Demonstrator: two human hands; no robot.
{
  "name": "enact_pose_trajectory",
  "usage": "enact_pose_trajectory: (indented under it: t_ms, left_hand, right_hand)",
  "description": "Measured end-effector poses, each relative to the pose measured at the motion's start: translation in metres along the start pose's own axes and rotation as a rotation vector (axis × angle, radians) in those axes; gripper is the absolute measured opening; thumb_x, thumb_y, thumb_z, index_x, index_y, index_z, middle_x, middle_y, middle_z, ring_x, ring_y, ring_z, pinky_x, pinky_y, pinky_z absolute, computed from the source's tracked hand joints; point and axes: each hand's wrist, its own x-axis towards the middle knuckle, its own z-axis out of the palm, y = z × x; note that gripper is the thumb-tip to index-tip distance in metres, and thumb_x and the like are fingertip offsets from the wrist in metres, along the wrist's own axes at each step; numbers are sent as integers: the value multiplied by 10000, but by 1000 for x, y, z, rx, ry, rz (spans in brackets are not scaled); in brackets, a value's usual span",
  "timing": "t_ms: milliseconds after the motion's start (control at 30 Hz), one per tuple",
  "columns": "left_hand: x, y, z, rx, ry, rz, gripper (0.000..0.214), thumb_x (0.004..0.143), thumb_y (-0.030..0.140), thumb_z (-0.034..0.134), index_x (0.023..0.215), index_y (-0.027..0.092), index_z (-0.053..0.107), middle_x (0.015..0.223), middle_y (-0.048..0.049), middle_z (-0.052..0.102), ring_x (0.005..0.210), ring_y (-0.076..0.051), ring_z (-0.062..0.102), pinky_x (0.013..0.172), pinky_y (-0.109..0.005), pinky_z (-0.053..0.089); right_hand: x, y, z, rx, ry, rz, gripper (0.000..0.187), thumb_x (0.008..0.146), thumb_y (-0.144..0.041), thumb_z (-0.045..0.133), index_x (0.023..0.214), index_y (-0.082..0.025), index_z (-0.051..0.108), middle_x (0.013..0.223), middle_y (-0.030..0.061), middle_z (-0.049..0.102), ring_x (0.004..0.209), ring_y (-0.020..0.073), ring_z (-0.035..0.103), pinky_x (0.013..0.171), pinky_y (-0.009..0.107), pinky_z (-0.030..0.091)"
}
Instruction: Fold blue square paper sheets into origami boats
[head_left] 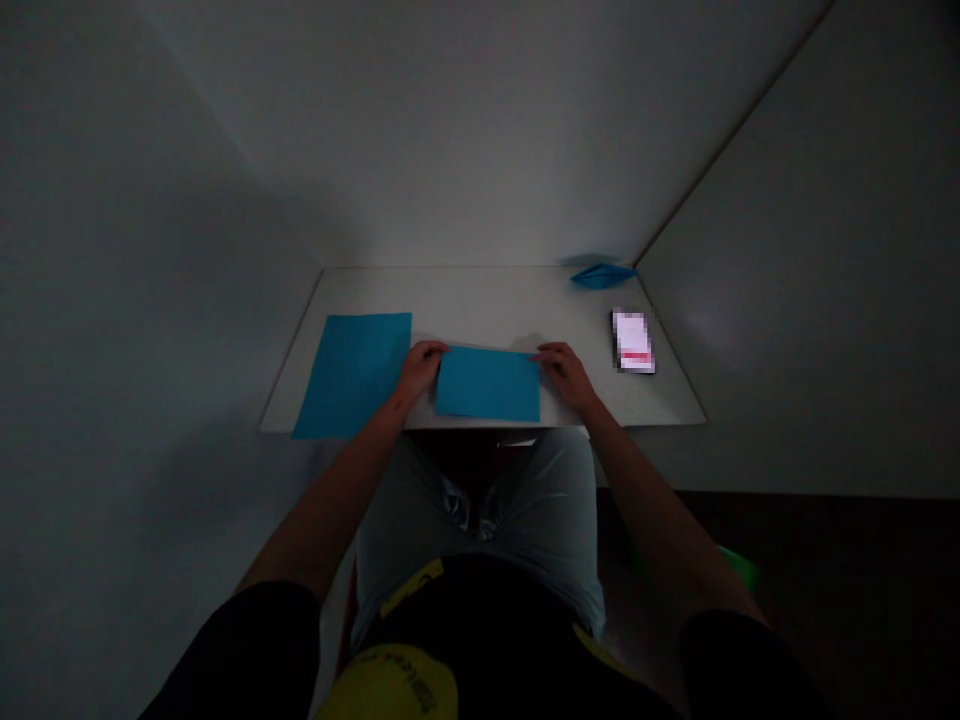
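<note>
A blue sheet of paper [487, 385], seemingly folded in half, lies crosswise near the front edge of the white table. My left hand [422, 370] has its fingertips closed on the sheet's upper left corner. At the upper right corner, the thumb and fingers of my right hand [568, 374] pinch the paper. To the left of my left hand rests a larger flat blue sheet [356, 370], its lower edge reaching slightly past the table's front edge.
A folded blue paper shape, like a boat [602, 276], stands at the table's back right corner. In front of it lies a phone [634, 341] with a lit, blurred screen. Walls enclose the white table [480, 300] at the back and sides.
</note>
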Motion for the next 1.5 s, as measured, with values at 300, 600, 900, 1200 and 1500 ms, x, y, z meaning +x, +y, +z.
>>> enact_pose_trajectory:
  t_ms: [300,600,900,1200,1500]
  left_hand:
    - [-47,19,57,719,-258,473,571,1091,375,489,1614,151,540,1724,-151,489,1658,-323,360,1375,-531,272]
    - [-43,-7,46,823,-230,419,779,1104,565,426,1721,93,364,1826,-184,265,1716,-347,215,1404,-553,175]
    - [-56,3,42,846,-136,365,754,1104,525,431,1709,79,366,1806,-224,302,1702,-377,247,1370,-595,219]
    - [-77,8,59,767,-280,461,749,1078,575,490,1708,176,420,1796,-156,365,1683,-342,303,1384,-559,213]
    - [-61,17,46,802,-272,411,549,1057,487,567,1560,277,633,1689,-168,509,1573,-398,442,1309,-650,291]
  right_hand:
    - [8,-56,47,-299,-148,-29,498,1122,-330,430,1564,-191,612,1659,150,572,1520,316,553,1263,551,450]
    - [-10,-45,55,-508,-282,38,713,1144,-558,352,1736,-162,367,1809,146,318,1687,320,313,1384,605,225]
    - [-23,-44,39,-538,-204,66,645,1147,-508,379,1711,-198,419,1774,134,413,1661,307,371,1363,589,275]
    - [-56,-62,32,-480,-164,12,658,1115,-560,495,1666,-200,491,1683,178,540,1556,360,496,1261,576,379]
    - [-91,-95,44,-427,-328,-96,943,912,-798,713,1665,-266,511,1575,191,608,1410,422,535,1174,598,410]
